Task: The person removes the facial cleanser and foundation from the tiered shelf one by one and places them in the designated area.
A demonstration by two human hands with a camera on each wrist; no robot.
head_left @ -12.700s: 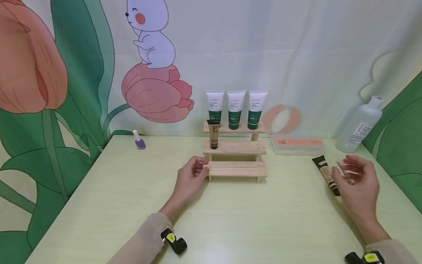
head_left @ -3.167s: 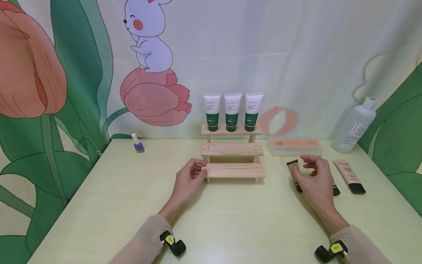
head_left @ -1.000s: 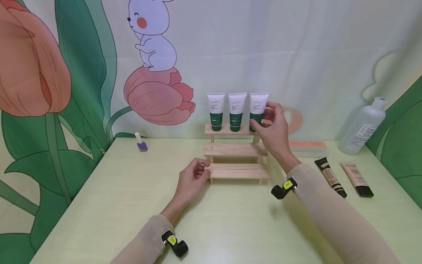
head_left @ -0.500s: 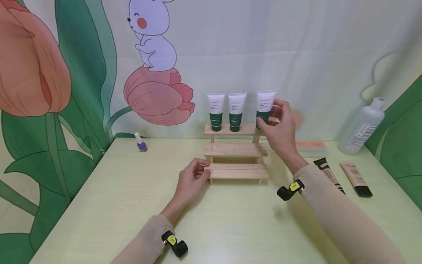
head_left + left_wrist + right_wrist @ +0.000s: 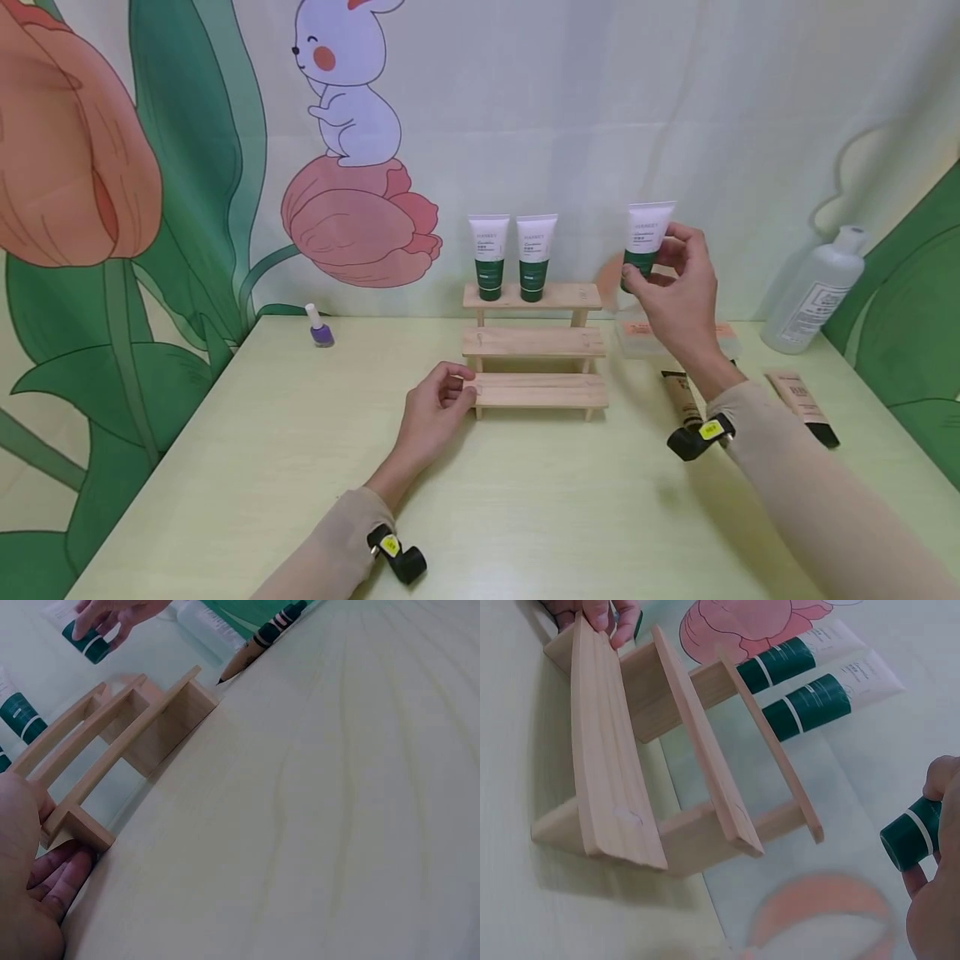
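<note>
My left hand [image 5: 435,408] grips the left end of the lowest step of a three-step wooden stand [image 5: 534,340]; in the left wrist view its fingers reach under that step. To the right of the stand, my right hand [image 5: 678,292] holds up a white and green squeeze tube [image 5: 648,229], pinched near its dark green lower end between thumb and fingers. In the right wrist view the held tube's green cap [image 5: 907,844] hangs apart from the stand. Two matching tubes, a left one [image 5: 489,250] and a middle one [image 5: 533,250], stand cap down on the top step.
Under the right forearm lies a tan and black tube [image 5: 681,398], partly covered. Further right are a beige BB tube [image 5: 801,400] and a leaning white bottle [image 5: 817,292]. A flat box [image 5: 636,340] sits behind. Purple nail polish [image 5: 321,333] stands at back left.
My right hand has lifted the right-hand white and green tube off the top step and carried it rightward. Earlier, a small tan tube left the middle step for the table. My left hand stays put.
</note>
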